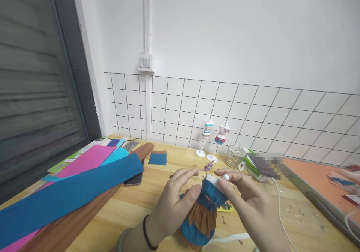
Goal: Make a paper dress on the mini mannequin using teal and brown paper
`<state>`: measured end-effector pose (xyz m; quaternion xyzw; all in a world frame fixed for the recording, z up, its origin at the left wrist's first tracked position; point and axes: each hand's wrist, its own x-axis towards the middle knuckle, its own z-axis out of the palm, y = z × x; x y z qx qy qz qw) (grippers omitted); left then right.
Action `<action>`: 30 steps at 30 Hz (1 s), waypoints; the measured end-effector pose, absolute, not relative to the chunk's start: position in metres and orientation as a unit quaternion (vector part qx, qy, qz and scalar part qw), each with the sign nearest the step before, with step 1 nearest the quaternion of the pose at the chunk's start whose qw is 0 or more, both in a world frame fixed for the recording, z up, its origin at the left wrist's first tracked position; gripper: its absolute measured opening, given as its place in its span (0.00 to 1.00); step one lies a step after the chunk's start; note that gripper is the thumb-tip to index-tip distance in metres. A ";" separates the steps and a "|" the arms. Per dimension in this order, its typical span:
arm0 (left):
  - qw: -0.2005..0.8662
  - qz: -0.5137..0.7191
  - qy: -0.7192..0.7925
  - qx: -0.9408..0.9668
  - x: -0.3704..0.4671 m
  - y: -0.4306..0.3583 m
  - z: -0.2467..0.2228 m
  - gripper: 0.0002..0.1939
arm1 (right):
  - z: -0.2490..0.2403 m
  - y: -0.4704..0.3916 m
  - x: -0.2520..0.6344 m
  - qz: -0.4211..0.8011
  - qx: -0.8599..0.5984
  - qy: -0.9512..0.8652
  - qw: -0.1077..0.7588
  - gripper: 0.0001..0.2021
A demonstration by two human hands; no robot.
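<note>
A small mannequin (206,210) dressed in blue and brown crepe paper stands tilted between my hands. Its bodice is blue with a white strip at the top, and a brown ruffle hangs over a round blue skirt. My right hand (250,199) pinches the top of the figure by its white knob, between thumb and forefinger. My left hand (178,197) is beside the bodice with fingers stretched and thumb apart; whether the thumb touches the paper I cannot tell. Brown paper scraps and a yellow object (225,209) lie behind the figure, the latter partly hidden.
Left, blue crepe paper (84,188) overlaps pink and brown sheets and a phone (133,180). A blue-brown piece (157,158) lies farther back. Two mannequins on stands (200,153) and a glass jar (236,156) stand by the wall. A white cable (279,203) crosses the right side.
</note>
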<state>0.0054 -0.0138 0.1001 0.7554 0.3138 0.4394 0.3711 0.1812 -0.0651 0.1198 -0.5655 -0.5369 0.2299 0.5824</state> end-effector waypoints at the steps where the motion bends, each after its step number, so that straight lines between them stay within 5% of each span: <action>1: 0.365 0.436 0.322 0.757 0.006 -0.014 0.100 0.21 | 0.121 -0.065 0.180 0.238 -0.564 -0.530 0.588 0.13; 6: 0.363 0.393 0.310 0.786 0.014 -0.015 0.100 0.29 | 0.121 -0.060 0.184 0.277 -0.542 -0.505 0.612 0.14; 12: 0.344 0.397 0.303 0.795 0.024 -0.017 0.097 0.10 | 0.115 -0.055 0.189 0.301 -0.520 -0.518 0.609 0.15; 30: 0.339 0.418 0.368 0.758 0.023 -0.010 0.089 0.06 | 0.094 -0.042 0.178 0.317 -0.498 -0.582 0.559 0.26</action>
